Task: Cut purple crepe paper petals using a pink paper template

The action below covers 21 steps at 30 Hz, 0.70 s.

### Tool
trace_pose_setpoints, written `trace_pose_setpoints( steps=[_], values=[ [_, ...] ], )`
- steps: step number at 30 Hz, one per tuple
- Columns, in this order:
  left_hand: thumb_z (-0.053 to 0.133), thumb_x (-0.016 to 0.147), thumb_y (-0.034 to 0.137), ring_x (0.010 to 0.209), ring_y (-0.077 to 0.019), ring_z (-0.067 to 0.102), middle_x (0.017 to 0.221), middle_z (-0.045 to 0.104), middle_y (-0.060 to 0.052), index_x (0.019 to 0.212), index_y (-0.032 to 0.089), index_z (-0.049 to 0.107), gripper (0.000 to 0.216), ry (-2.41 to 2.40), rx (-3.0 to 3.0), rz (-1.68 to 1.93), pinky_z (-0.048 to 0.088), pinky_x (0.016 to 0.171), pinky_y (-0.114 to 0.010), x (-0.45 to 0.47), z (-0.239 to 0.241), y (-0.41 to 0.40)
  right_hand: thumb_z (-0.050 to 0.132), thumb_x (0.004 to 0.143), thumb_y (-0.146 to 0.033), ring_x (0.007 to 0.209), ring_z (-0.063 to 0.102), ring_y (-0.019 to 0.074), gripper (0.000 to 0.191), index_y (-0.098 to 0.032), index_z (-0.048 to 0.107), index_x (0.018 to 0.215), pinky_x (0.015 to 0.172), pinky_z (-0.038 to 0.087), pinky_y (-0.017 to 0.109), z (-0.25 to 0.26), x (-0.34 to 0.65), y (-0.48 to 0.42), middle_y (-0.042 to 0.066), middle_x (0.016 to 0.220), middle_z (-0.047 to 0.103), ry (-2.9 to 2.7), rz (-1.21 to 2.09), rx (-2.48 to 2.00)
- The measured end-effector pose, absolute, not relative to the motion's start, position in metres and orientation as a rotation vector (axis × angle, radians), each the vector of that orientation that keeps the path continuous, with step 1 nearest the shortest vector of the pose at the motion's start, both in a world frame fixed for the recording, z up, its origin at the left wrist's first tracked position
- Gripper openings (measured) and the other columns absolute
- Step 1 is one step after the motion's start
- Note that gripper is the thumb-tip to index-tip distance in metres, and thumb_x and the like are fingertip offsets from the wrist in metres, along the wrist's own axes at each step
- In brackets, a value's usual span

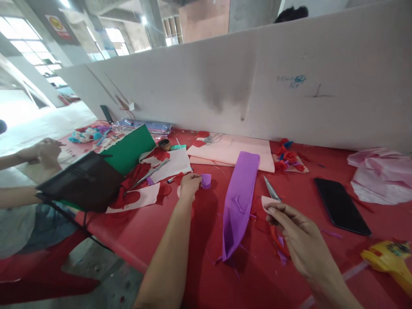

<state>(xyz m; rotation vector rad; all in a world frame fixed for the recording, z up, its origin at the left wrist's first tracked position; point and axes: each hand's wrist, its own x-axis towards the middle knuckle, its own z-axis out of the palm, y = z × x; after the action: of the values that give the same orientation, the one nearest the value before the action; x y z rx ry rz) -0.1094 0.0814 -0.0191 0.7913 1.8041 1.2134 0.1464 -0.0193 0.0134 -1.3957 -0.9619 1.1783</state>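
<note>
Between the fingertips of my left hand (189,186) is a small purple paper piece (206,181) with a rounded edge. My right hand (296,234) pinches a small light-pink paper piece (265,201). Scissors (271,189) lie on the table beneath my right hand, their blades pointing away and part of the red handle hidden. A long folded strip of purple crepe-like paper (241,189) rests between my two hands, with purple scraps around its near end. Left of my left hand lies a pink paper offcut (138,201) with a curved cutout.
A black phone (341,206) and a yellow glue gun (388,259) sit at right on the red table (206,266). Pink sheets (265,156) lie behind, before a white panel (180,90). At left are a dark bag (83,180), a green board (131,150) and another person's hands (48,150).
</note>
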Motion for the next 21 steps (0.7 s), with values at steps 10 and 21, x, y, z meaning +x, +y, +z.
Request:
trace_pose_setpoints(
  steps=[10,21],
  values=[
    [0.064,0.062,0.013,0.072,-0.0181,0.058,0.068,0.062,-0.002,0.066,0.019,0.058,0.009,2.092,1.176,1.143,0.042,0.067,-0.028,-0.119,-0.019,0.078,0.075,0.066,-0.047,0.070,0.057,0.0186,0.028,-0.023,0.070,0.079,0.072,0.048,0.035,0.011,0.148,-0.017,0.002,0.074,0.064,-0.989,1.167,-1.383],
    [0.058,0.074,0.019,0.056,-0.0087,0.047,0.075,0.061,0.001,0.087,0.019,0.065,0.014,1.733,1.143,1.445,0.036,0.053,-0.021,-0.101,0.025,0.030,0.070,0.074,-0.031,0.065,0.063,0.0143,0.042,-0.022,0.054,0.111,0.068,0.050,0.030,0.009,0.141,-0.018,-0.001,0.076,0.069,-1.129,1.132,-1.280]
  ],
)
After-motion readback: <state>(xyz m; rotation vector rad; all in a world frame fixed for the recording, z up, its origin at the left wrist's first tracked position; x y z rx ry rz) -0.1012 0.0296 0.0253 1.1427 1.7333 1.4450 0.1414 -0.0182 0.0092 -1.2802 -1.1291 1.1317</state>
